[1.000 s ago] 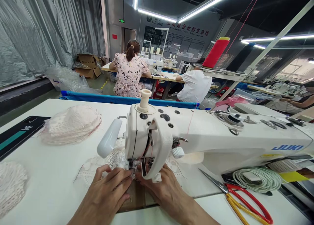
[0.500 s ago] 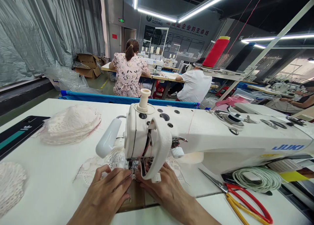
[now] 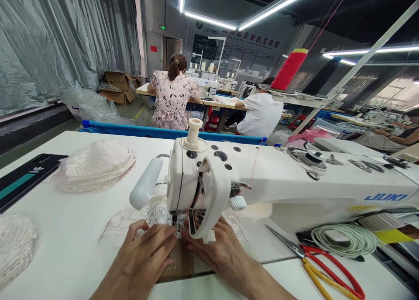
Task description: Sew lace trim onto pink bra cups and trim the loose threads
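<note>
A white sewing machine (image 3: 281, 173) stands in front of me, its needle head above a piece of white lace (image 3: 157, 209). Just left of the presser foot (image 3: 177, 223), my left hand (image 3: 144, 252) has its bent fingers closed on the lace edge. On the other side, my right hand (image 3: 222, 250) also grips the lace close to the foot, its fingertips partly hidden behind the machine's white guard. Loose threads trail from the lace on both sides. The exact stitching point is mostly covered by fingers and metal parts.
Stacked lace cups (image 3: 96, 164) and another lace pile (image 3: 16, 247) lie at left, beside a black phone-like box (image 3: 31, 177). Red-and-yellow-handled scissors (image 3: 327, 265) and a coiled pale cord (image 3: 343, 239) lie at right. A red thread cone (image 3: 290, 69) stands above. People sit at machines beyond.
Both hands keep nearly the same place and hold at the presser foot. The whole view has shifted very slightly; no clear movement of the lace shows.
</note>
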Available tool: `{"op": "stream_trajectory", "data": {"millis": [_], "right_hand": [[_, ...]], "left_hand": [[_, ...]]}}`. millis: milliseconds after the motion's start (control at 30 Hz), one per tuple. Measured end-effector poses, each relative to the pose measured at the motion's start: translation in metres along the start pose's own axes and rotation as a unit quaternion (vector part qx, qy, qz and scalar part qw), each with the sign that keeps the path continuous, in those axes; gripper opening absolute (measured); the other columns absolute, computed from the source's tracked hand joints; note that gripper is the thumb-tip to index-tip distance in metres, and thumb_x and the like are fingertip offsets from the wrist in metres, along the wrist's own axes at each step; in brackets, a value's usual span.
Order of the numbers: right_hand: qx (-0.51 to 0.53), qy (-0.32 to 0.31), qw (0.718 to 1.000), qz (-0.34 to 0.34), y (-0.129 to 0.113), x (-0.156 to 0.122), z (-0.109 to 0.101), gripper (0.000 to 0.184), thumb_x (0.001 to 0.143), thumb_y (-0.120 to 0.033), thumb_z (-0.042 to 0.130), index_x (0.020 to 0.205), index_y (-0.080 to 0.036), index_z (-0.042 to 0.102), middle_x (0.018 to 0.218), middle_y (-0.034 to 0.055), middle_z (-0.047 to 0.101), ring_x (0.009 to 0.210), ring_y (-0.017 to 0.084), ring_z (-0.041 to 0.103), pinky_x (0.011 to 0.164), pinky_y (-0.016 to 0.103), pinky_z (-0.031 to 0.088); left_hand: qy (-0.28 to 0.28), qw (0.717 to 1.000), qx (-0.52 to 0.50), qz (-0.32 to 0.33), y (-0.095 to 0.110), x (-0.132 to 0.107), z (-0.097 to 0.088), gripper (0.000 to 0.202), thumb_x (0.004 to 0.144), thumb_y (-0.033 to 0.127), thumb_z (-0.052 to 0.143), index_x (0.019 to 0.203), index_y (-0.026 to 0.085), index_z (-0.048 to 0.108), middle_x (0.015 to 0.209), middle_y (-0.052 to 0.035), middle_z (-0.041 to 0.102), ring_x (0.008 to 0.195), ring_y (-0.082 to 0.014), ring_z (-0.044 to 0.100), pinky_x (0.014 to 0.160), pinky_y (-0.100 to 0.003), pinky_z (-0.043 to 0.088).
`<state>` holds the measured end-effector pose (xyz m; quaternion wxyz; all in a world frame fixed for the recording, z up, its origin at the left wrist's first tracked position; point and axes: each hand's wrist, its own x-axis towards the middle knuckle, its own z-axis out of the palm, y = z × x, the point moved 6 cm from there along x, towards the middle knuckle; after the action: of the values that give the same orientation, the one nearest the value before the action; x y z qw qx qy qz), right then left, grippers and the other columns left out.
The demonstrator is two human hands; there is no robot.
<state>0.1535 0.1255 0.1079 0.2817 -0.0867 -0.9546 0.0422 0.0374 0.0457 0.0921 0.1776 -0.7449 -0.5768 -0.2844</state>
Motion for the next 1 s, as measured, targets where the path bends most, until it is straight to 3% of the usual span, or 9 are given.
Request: {"op": "stream_trajectory", "data": {"millis": [67, 300, 467, 633, 800, 1000], "right_hand": [[-0.003, 0.006, 1.0, -0.001, -0.0001, 0.0, -0.0004, 0.02, 0.091, -0.022, 0.054, 0.072, -0.02, 0.06, 0.08, 0.0025, 0.066, 0.081, 0.016, 0.057, 0.075, 0.03, 0.042], [-0.012, -0.01, 1.0, 0.009, 0.0012, -0.0029, 0.003, 0.007, 0.084, -0.022, 0.063, 0.076, -0.021, 0.063, 0.083, 0.0024, 0.066, 0.084, 0.018, 0.056, 0.074, 0.031, 0.043], [0.0, -0.014, 1.0, 0.012, 0.0007, -0.0023, 0.0025, 0.006, 0.083, -0.023, 0.064, 0.079, -0.02, 0.062, 0.087, 0.0022, 0.066, 0.084, 0.019, 0.056, 0.074, 0.032, 0.043], [-0.023, -0.017, 1.0, 0.01, -0.0004, -0.0037, 0.0031, 0.01, 0.085, -0.028, 0.062, 0.079, -0.021, 0.064, 0.085, 0.0026, 0.066, 0.086, 0.018, 0.057, 0.075, 0.032, 0.043], [-0.04, -0.007, 0.999, 0.019, -0.002, -0.0034, 0.0024, 0.01, 0.086, -0.031, 0.06, 0.09, -0.023, 0.066, 0.085, 0.0031, 0.066, 0.085, 0.018, 0.058, 0.074, 0.031, 0.043], [-0.029, -0.017, 0.999, 0.021, -0.0036, -0.0016, 0.0028, 0.016, 0.089, -0.03, 0.057, 0.077, -0.021, 0.063, 0.086, 0.003, 0.065, 0.084, 0.017, 0.058, 0.073, 0.031, 0.042]], "left_hand": [[0.009, 1.0, -0.014, -0.018, -0.0006, -0.0014, 0.0006, 0.033, 0.099, 0.027, 0.03, 0.099, 0.023, 0.063, 0.087, 0.0021, 0.069, 0.074, -0.0131, 0.058, 0.08, -0.034, 0.03], [-0.064, 0.997, -0.037, -0.022, -0.001, -0.0076, 0.0058, 0.026, 0.092, 0.016, 0.041, 0.11, 0.023, 0.058, 0.108, 0.002, 0.067, 0.083, -0.0145, 0.06, 0.085, -0.036, 0.031], [-0.045, 0.998, -0.047, -0.011, 0.0004, -0.01, 0.0045, 0.036, 0.09, 0.006, 0.034, 0.111, 0.022, 0.058, 0.105, -0.0006, 0.067, 0.082, -0.0137, 0.061, 0.083, -0.036, 0.032], [-0.05, 0.997, -0.046, -0.044, 0.0008, -0.0058, 0.003, 0.03, 0.092, 0.008, 0.039, 0.107, 0.024, 0.059, 0.103, 0.0016, 0.068, 0.079, -0.014, 0.061, 0.083, -0.037, 0.032], [-0.033, 0.997, -0.052, -0.047, 0.0006, -0.0039, 0.0014, 0.025, 0.092, 0.014, 0.043, 0.107, 0.024, 0.06, 0.101, 0.0039, 0.068, 0.075, -0.0132, 0.061, 0.083, -0.036, 0.033], [-0.05, 0.997, -0.047, -0.046, 0.0004, -0.0039, 0.0023, 0.027, 0.091, 0.011, 0.042, 0.109, 0.023, 0.059, 0.102, 0.0032, 0.068, 0.075, -0.0135, 0.06, 0.085, -0.037, 0.031]]}}
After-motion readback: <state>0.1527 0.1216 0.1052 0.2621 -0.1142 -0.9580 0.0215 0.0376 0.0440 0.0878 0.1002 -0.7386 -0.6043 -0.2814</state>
